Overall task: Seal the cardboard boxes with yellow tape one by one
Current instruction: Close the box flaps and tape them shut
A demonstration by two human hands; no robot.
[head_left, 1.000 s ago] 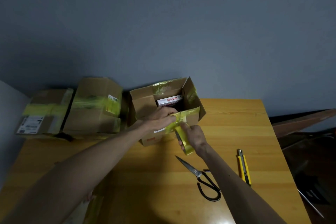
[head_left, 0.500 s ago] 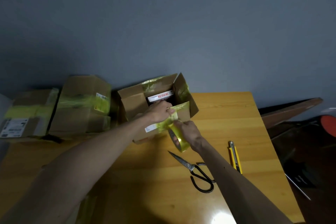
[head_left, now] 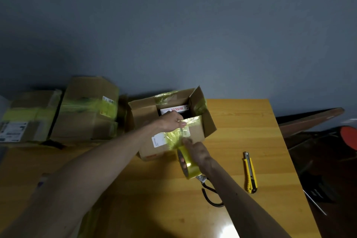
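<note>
Your right hand [head_left: 199, 153] grips the yellow roll [head_left: 190, 166], with scissors [head_left: 209, 194] under its wrist and a knife [head_left: 250, 173] to its right. The tape [head_left: 174, 138] stretches up from the roll across the open box [head_left: 195, 137] to your left hand [head_left: 170, 121], which pinches its end at the rim. Two sealed boxes [head_left: 85, 114] sit left of that hand.

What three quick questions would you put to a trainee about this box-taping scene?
1. True or false: the box being taped is already fully closed.
2. Which hand holds the yellow tape roll? A) left B) right C) neither
3. Fill in: on the table, right of the scissors, lies a yellow ____.
Key: 1 false, its flaps stand open; 2 B, the right hand; 3 utility knife.
</note>
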